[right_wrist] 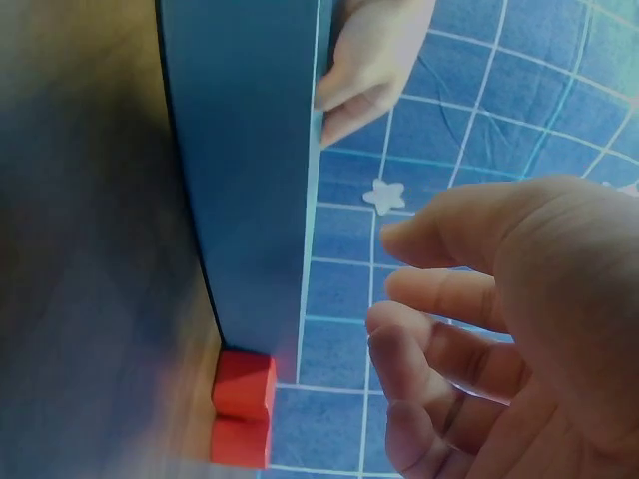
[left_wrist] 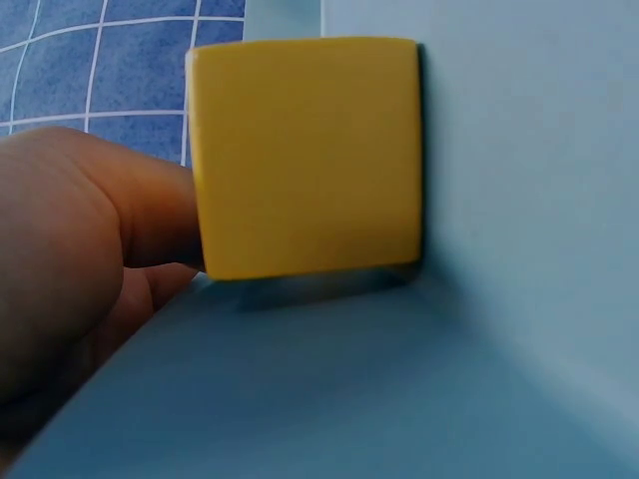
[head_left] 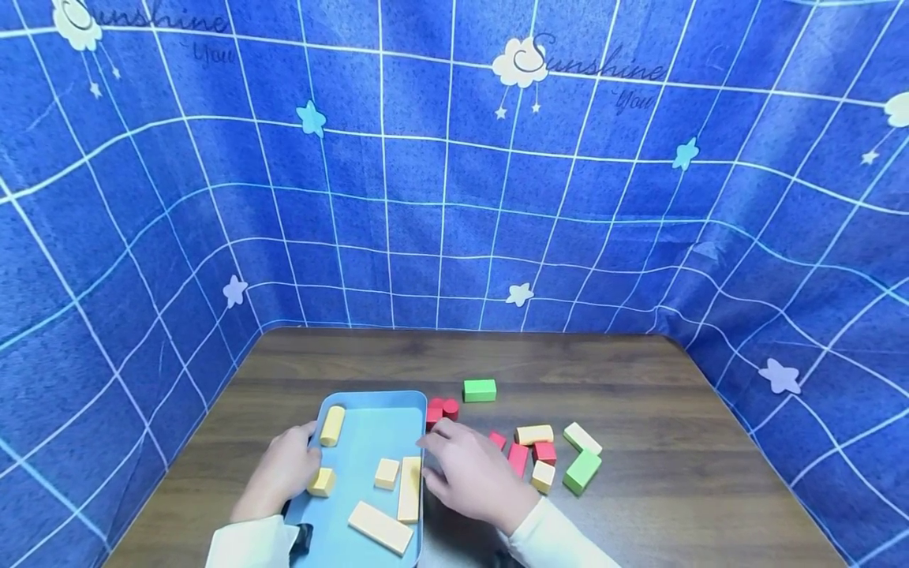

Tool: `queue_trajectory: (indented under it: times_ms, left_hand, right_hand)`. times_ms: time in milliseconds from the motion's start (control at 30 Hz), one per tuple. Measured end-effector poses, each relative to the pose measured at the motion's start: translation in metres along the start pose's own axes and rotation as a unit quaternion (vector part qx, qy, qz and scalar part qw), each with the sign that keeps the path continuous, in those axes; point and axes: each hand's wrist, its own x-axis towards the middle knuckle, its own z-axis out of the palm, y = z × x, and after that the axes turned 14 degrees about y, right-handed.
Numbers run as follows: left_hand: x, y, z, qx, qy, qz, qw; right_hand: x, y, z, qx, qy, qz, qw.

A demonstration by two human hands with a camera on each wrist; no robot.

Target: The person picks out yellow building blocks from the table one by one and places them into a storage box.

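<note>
A blue tray holds several pale yellow blocks, among them a half-round one, a cube and a long plank. With the thumb over the rim, my left hand grips the tray's left wall. Right by that thumb, inside the tray, sits a yellow block, large in the left wrist view. My right hand hovers at the tray's right wall, fingers loosely bent, holding nothing. In the right wrist view, its fingers are apart from the tray wall.
Red blocks stand against the tray's far right corner. Right of my right hand lie several blocks, including a green one, a red one and a yellow one. Another green block lies farther back on the wooden table.
</note>
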Motion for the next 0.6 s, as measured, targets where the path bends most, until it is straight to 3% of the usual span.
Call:
queue_trajectory:
  times_ms: [400, 600]
  left_hand:
    - [-0.001, 0.001, 0.0, -0.001, 0.0, -0.004, 1.0]
    - [-0.001, 0.002, -0.001, -0.003, -0.002, -0.004, 1.0]
  right_hand:
    - [-0.012, 0.018, -0.005, -0.028, 0.01, 0.028, 0.999]
    - [-0.021, 0.032, -0.008, -0.045, 0.029, 0.08, 0.995]
